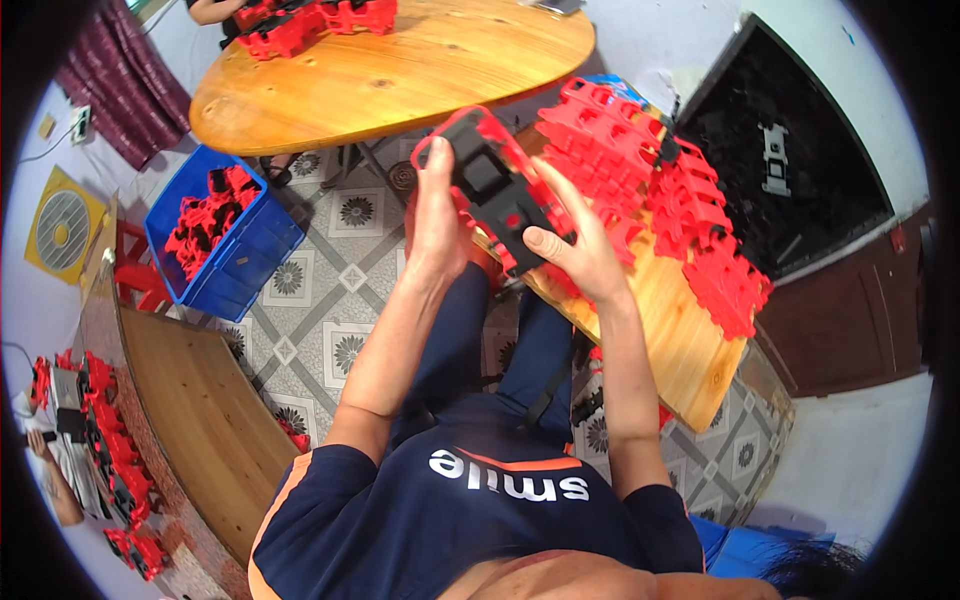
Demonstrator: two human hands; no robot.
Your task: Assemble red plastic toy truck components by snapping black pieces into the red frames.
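Observation:
Between my two hands, above my lap, is a red and black plastic part (487,178) with a black inner frame and a red rim. Its black face with a square recess is turned up toward me, and the part tilts from upper left to lower right. My left hand (437,225) grips its left side, thumb laid along the top edge. On the lower right side my right hand (580,245) holds it, with the thumb pressed on the black face and the fingers behind the far edge. The fingers under the part are hidden.
Many red parts (610,150) are stacked on a wooden bench (680,350) at right. A blue bin (240,265) of red and black parts stands on the floor at left. Another person's arm (213,10) reaches over the round wooden table (420,75); a second person (62,480) is at far left.

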